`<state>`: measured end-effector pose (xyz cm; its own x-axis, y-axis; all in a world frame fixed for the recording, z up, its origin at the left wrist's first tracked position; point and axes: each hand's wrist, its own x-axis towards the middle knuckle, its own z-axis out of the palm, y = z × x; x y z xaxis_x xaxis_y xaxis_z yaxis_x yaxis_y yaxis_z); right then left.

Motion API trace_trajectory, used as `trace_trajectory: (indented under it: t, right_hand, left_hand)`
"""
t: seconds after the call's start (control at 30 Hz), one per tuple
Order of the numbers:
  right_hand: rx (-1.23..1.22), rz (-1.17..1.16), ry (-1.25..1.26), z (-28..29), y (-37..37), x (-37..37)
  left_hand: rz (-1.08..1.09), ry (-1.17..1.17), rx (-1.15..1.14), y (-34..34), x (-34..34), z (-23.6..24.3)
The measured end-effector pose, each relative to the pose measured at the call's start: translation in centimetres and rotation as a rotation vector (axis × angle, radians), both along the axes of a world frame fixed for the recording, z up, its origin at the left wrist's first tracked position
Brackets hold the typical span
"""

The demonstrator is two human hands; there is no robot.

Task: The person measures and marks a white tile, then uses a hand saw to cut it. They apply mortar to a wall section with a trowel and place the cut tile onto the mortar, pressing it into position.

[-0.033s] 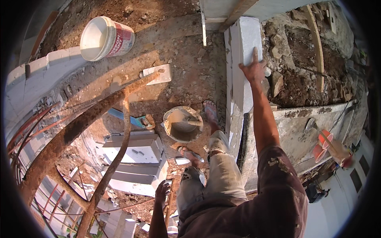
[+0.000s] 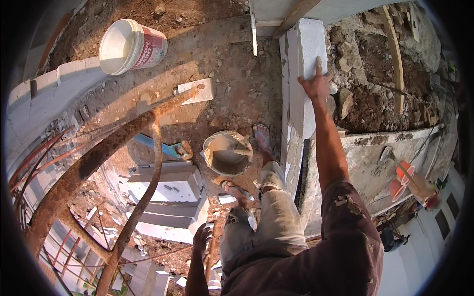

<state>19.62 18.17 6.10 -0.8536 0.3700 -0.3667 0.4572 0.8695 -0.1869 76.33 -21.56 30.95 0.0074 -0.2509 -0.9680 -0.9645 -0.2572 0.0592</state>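
Note:
My right arm reaches forward, and my right hand [image 2: 317, 85] lies on top of a long white lightweight block [image 2: 307, 114]. Its index finger points ahead along the top face, with the thumb out toward the left edge. The block sits on a low wall of similar blocks [image 2: 292, 153] with rough mortar on its side. Down at my left side hangs my left hand [image 2: 201, 238], empty, its fingers loosely apart. It is nearest to a stack of white blocks [image 2: 165, 190]. Between the stack and the wall stands a round bucket of grey mortar [image 2: 227, 154], a tool handle leaning inside.
A white paint bucket [image 2: 143, 48] lies tilted at the far left. A forked, rusty-brown pole [image 2: 89, 160] crosses the left side. Beyond it lie a flat trowel [image 2: 202, 91] and a blue-handled saw [image 2: 160, 147]. Rubble and timber [image 2: 395, 64] fill the far right.

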Motion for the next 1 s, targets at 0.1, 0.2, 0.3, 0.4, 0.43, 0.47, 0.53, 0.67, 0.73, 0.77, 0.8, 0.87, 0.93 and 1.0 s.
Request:
trace_trajectory:
  t: [0.1, 0.2, 0.3, 0.4, 0.43, 0.47, 0.53, 0.67, 0.73, 0.77, 0.8, 0.87, 0.93, 1.0]
  right_hand:
    - [-0.020, 0.005, -0.008, 0.0, -0.1, -0.4]
    - [-0.045, 0.026, -0.011, -0.6, 0.5, -0.4]
    - [-0.046, 0.058, 0.021, -1.7, 1.1, -0.8]
    - [-0.043, 0.080, 0.029, -1.7, 1.2, -0.5]
    - [-0.046, 0.091, 0.031, -1.5, 1.0, -0.6]
    - [-0.049, 0.092, 0.030, -1.4, 0.8, -0.6]
    - [-0.053, 0.090, 0.022, -1.3, 0.9, -0.7]
    - [0.005, 0.135, 0.055, -1.8, 1.1, -0.6]
    - [0.043, 0.167, 0.113, -2.4, 1.3, -0.4]
    - [0.053, 0.182, 0.115, -2.6, 1.5, -0.4]
    - [0.062, 0.198, 0.117, -2.7, 1.7, -0.4]
    - [0.058, 0.208, 0.100, -2.7, 1.8, -0.3]
    - [0.032, 0.196, 0.062, -2.4, 1.9, -0.4]
    - [0.051, 0.209, 0.056, -2.5, 2.0, -0.6]
  left_hand:
    - [0.014, -0.020, 0.016, 0.3, -0.5, 0.1]
    - [-0.020, -0.053, 0.034, 0.6, -1.5, -0.9]
    - [-0.035, -0.015, 0.063, 1.2, -3.5, -3.4]
    - [-0.079, 0.038, 0.098, 2.0, -5.7, -5.5]
    - [-0.087, 0.061, 0.105, 2.5, -6.7, -6.3]
    - [-0.094, 0.083, 0.112, 3.1, -7.7, -7.0]
    - [-0.098, 0.161, 0.121, 4.3, -10.3, -7.8]
    - [-0.158, 0.269, 0.123, 6.7, -13.8, -8.8]
    - [-0.138, 0.332, 0.133, 7.9, -14.3, -9.4]
    - [-0.120, 0.342, 0.149, 8.3, -14.3, -9.6]
    - [-0.101, 0.352, 0.165, 8.6, -14.2, -9.8]
    - [-0.144, 0.329, 0.146, 8.8, -14.1, -9.8]
    - [-0.160, 0.301, 0.148, 8.9, -14.0, -9.6]
    - [-0.172, 0.231, 0.145, 8.6, -13.5, -9.6]
